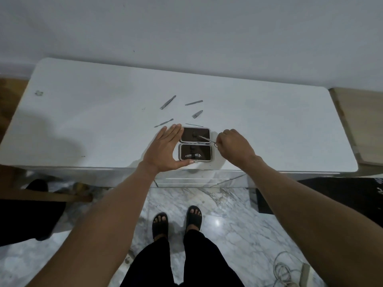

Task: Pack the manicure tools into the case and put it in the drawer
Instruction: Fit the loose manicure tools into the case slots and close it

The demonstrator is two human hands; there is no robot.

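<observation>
White top: cabinet top [259, 121] carries everything; its back edge runs along the wall.
Case: manicure case [195, 144] lies open flat at the middle of the front edge, two dark-lined halves, one behind the other.
Front half: nail clipper [193, 155] already seated under its strap, lying crosswise.
Back half: scissors [205, 139] lie slanted across the lining, tip near the middle of the half, ring handle out past the case's right edge.
Right hand: right hand [233, 146] curled closed, fingertips pinching the scissors' ring handle just right of the case.
Left hand: left hand [165, 150] flat and spread, holding nothing; fingers along the case's left side, thumb [186, 161] along its front edge, both touching or just beside it, cannot tell which.
Loose tools: all behind the case, toward the middle of the top.
Tweezers: tweezers [168, 102] farthest back-left, angled.
File: flat nail file [194, 102] to their right.
Small clipper: small clipper [197, 114] in front of the file.
Pusher: cuticle pusher [163, 123] just beyond the left fingertips.
Thin pick: thin pick [194, 125] just behind the case's back edge.
Drawer: drawer front [199, 179] below the front edge, shut.
</observation>
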